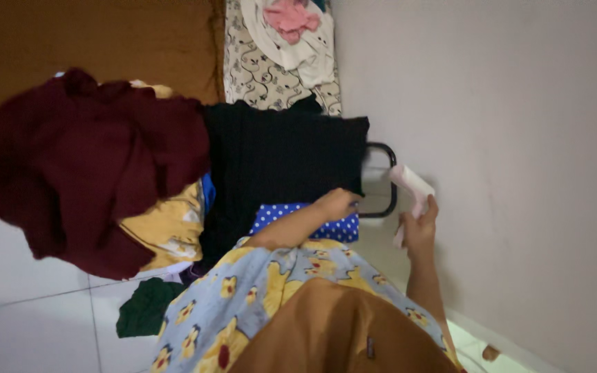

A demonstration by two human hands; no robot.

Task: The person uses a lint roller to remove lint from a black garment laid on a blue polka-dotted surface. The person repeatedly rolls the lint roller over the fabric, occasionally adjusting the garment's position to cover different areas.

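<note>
The black knitted cloth (285,166) is lying spread flat over a pile of clothes, with a black metal frame (385,181) sticking out just beside its far edge. The left hand (336,204) is resting on the near edge of the black cloth, just above a blue cloth with white dots (298,220). Its fingers look curled and pressing down, but I cannot tell if they are pinching the cloth or only touching it. The right hand (419,231) is closing around a small pale pink thing (410,185), maybe a little handheld tool; it is too blurry to say what kind. The pink thing is pointing toward the black cloth and is near its corner.

To do this well, I think the left hand should be keeping the cloth flat and tight so it is not bunching up. The right hand should be holding the pink thing firmly and moving it slowly.

A big dark red garment (84,166) is lying to the left, touching the black cloth. Under it a yellow cloth (171,224) is peeking out. A dark green cloth (143,307) is lying on the white tile floor (29,318)
</note>
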